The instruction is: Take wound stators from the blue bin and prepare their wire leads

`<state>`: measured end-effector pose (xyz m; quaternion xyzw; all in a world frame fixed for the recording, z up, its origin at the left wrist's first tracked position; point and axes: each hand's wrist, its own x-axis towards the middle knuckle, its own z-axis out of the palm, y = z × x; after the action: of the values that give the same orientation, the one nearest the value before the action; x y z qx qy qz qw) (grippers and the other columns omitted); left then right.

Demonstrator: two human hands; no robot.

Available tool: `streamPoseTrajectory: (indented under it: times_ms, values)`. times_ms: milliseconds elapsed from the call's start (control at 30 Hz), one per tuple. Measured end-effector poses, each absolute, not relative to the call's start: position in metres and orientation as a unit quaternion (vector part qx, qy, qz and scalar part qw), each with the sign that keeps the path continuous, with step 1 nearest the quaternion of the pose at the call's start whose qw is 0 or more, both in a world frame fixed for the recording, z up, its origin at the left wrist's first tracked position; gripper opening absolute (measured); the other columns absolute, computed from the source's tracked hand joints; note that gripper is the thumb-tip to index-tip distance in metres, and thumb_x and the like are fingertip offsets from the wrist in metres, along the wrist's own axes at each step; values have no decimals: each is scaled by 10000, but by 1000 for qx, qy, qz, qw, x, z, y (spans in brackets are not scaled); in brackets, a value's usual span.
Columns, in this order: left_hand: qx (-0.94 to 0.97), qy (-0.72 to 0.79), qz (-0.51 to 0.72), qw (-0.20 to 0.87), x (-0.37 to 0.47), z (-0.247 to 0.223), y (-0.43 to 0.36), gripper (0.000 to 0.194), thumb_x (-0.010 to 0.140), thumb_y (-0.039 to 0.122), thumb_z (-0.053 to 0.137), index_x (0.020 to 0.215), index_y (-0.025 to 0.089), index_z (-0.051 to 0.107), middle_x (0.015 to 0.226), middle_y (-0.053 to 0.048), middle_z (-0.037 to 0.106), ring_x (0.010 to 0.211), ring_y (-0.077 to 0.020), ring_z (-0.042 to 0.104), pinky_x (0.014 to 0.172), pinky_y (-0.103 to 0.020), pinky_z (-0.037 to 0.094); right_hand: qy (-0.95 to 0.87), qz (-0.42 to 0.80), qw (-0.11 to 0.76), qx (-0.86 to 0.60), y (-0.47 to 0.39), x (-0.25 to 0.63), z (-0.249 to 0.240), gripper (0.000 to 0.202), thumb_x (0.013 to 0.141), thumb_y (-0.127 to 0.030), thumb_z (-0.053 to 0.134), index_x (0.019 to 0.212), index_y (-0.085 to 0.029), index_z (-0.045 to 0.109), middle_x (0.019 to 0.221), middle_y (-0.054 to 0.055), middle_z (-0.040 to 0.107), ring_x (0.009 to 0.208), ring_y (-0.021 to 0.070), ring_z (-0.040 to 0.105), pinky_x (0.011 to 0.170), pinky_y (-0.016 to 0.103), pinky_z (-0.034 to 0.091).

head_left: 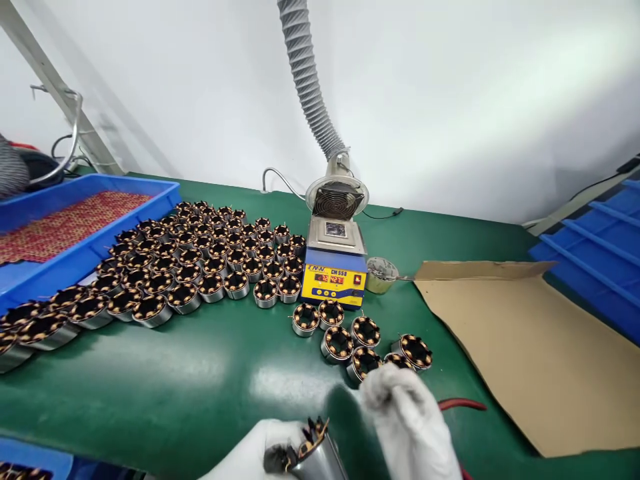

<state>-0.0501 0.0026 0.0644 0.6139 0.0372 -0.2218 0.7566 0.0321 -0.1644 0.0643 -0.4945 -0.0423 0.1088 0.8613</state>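
My left hand (260, 453), in a white glove with dark, soiled fingertips, grips a motor stator (323, 460) at the bottom edge. That stator is tilted, its steel side facing right and its copper windings and black insulator tabs facing up and left. My right hand (405, 417), also gloved in white, has its fingers curled together just in front of a small group of stators (339, 343). What lies between those fingers, if anything, is hidden. A red handle (463, 403) shows to the right of this hand; its other end is out of sight.
Many stators (185, 297) stand in rows at left on the green table (225, 387). A yellow-and-blue solder pot (334, 283) sits under a fume duct (313, 87), beside a small tub (383, 283). Cardboard (525, 360) lies right; a blue tray (100, 263) stands left.
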Motion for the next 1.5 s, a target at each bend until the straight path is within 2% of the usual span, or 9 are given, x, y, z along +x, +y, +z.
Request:
streamPoseTrajectory:
  times_ms: [200, 400, 600, 733, 900, 1100, 1233, 1367, 1500]
  values:
    - [725, 27, -166, 668, -29, 52, 10, 110, 577, 226, 682, 684, 206, 670, 1327, -72, 513, 1296, -325, 346, 1032, -425, 323, -7, 407, 813, -417, -140, -3, 34, 557, 556, -539, 790, 994, -212, 684, 949, 81, 684, 901, 260, 628, 848, 401, 459]
    - [868, -19, -55, 492, -44, 21, 12, 884, 548, 165, 772, 1339, 303, 402, 1425, -92, 416, 1286, -317, 383, 1064, -461, 326, 110, 458, 851, -233, -131, -8, 23, 334, 703, -406, 729, 951, -189, 681, 943, 60, 696, 893, 214, 646, 844, 348, 463]
    - [801, 25, 25, 598, -22, 43, 11, 93, 747, 228, 603, 727, 255, 689, 869, -4, 729, 880, -212, 643, 913, -334, 442, 76, 458, 853, -238, -131, -6, 23, 374, 709, -299, 743, 1055, -193, 651, 915, 60, 695, 807, 173, 651, 707, 278, 485]
    - [656, 245, 14, 714, -13, 49, 11, 260, 778, 414, 519, 668, 203, 626, 727, -27, 693, 702, -197, 633, 646, -278, 498, 61, 477, 845, -236, -133, -6, 16, 463, 642, -335, 793, 1057, -186, 651, 935, 93, 694, 816, 204, 657, 687, 278, 467]
    - [658, 241, -57, 711, -18, 48, 1, 298, 556, 191, 629, 843, 208, 707, 906, -34, 728, 913, -233, 644, 812, -281, 490, 86, 446, 856, -246, -130, -8, 9, 429, 695, -307, 758, 1096, -231, 629, 1025, 87, 670, 864, 193, 637, 745, 309, 456]
    - [565, 343, 83, 746, -15, 38, -1, 223, 673, 400, 645, 756, 195, 678, 558, 34, 636, 408, -101, 507, 510, -231, 488, 85, 470, 848, -229, -133, -7, 14, 453, 664, -325, 775, 1078, -207, 635, 941, 100, 680, 813, 198, 636, 685, 282, 447]
    - [591, 296, 69, 747, -28, 29, 14, 378, 617, 273, 697, 989, 213, 671, 905, -35, 723, 895, -186, 643, 838, -251, 491, 127, 495, 845, -158, -136, -5, 19, 379, 679, -402, 740, 981, -179, 683, 943, 97, 692, 833, 200, 633, 728, 297, 451]
    - [751, 163, -112, 630, -44, 25, 12, 864, 388, 25, 700, 1197, 302, 577, 1352, -45, 512, 1262, -298, 424, 1058, -406, 346, 158, 483, 850, -141, -135, -5, 18, 390, 698, -479, 689, 972, -202, 700, 982, 63, 701, 957, 233, 609, 854, 371, 435]
    - [730, 155, -3, 666, -34, 34, 2, 427, 451, 92, 696, 829, 286, 743, 1067, -32, 701, 1076, -286, 583, 946, -359, 458, 135, 521, 827, -160, -138, -6, 19, 394, 702, -491, 672, 953, -189, 701, 908, 64, 714, 830, 226, 641, 775, 360, 454]
